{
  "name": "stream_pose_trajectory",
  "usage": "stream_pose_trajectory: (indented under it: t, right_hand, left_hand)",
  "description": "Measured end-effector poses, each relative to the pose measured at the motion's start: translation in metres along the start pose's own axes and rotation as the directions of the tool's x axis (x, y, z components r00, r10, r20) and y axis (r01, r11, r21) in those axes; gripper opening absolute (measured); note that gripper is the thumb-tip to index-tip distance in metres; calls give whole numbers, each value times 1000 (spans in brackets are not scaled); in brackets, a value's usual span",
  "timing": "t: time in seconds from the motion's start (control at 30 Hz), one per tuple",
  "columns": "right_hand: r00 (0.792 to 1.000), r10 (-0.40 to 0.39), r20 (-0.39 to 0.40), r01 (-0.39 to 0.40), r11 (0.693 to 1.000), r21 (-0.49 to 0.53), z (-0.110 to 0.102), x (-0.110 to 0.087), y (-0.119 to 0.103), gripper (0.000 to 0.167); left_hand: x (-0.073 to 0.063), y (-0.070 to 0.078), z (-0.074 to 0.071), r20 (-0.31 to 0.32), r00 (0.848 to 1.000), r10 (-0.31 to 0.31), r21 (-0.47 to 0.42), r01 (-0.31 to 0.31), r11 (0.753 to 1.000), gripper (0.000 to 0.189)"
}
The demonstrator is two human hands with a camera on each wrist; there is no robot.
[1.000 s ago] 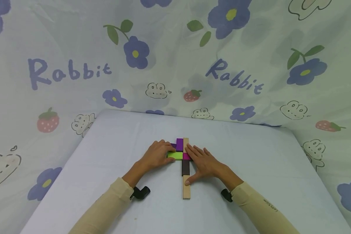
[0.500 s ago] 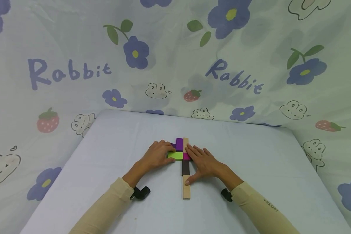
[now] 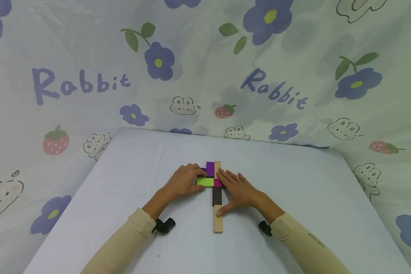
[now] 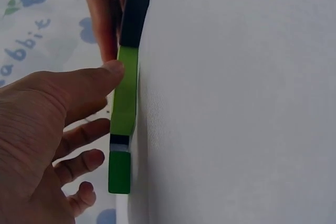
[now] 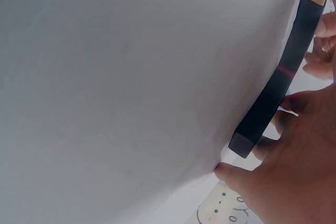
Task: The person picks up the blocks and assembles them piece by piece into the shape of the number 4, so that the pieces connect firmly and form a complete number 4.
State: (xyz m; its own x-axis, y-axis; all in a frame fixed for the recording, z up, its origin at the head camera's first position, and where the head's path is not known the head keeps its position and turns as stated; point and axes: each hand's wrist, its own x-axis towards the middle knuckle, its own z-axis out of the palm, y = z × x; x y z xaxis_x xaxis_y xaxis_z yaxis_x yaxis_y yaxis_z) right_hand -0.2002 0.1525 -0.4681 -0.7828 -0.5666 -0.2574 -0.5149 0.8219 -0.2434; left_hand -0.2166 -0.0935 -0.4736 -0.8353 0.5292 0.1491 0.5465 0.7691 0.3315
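Wooden blocks lie together in a cross-like shape on the white table. My left hand [image 3: 179,183] pinches a lime green block [image 3: 205,182], its thumb on the near side in the left wrist view. Beyond it stand a purple block [image 3: 210,168] and a pale wood block [image 3: 217,166]. My right hand [image 3: 240,194] lies spread, fingertips by the pale block and a magenta block [image 3: 217,183]. Its thumb rests on a nearer pale block [image 3: 218,225], past a dark brown block [image 3: 217,196]. A dark block [image 5: 265,106] lies alongside the right fingers, mostly hidden from the head view.
A green block [image 4: 119,172] shows beyond the lime block in the left wrist view. The white-covered table [image 3: 284,243] spreads around the blocks. A printed curtain [image 3: 205,68] hangs behind it. Black wrist devices [image 3: 165,226] sit at both cuffs.
The left fingers shift very slightly, and a thin dark strip now shows between the purple and lime green blocks. The right hand has not visibly moved.
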Motion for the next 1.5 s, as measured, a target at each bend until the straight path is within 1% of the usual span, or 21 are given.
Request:
stream_pose_trajectory:
  t: [0.1, 0.37, 0.6, 0.73, 0.93, 1.2, 1.5]
  right_hand:
    - [1000, 5, 1, -5, 1000, -2, 0, 0, -1, 138]
    - [1000, 16, 5, -16, 1000, -4, 2, 0, -3, 138]
    - [1000, 28, 10, -28, 1000, -7, 5, 2, -5, 139]
    - [1000, 27, 7, -27, 1000, -11, 5, 2, -5, 139]
    - [1000, 18, 0, -18, 1000, -11, 5, 0, -6, 139]
    - [1000, 12, -5, -12, 1000, -4, 3, -2, -7, 139]
    - [1000, 13, -6, -13, 1000, -18, 4, -1, -6, 139]
  left_hand:
    - [-1, -1, 0, 7, 1000, -6, -3, 6, 1000, 46]
    - [-2, -2, 0, 6, 1000, 8, -4, -8, 1000, 46]
    - [-5, -3, -2, 12, 1000, 12, -48, -11, 999, 42]
    - [-7, -4, -4, 3, 1000, 28, -70, -27, 997, 39]
    - [-8, -7, -7, -9, 999, 46, -77, -47, 996, 38]
    - [-9, -7, -11, -22, 998, 53, -106, -55, 993, 37]
    - [-11, -11, -15, -14, 1000, 10, -126, -11, 992, 39]
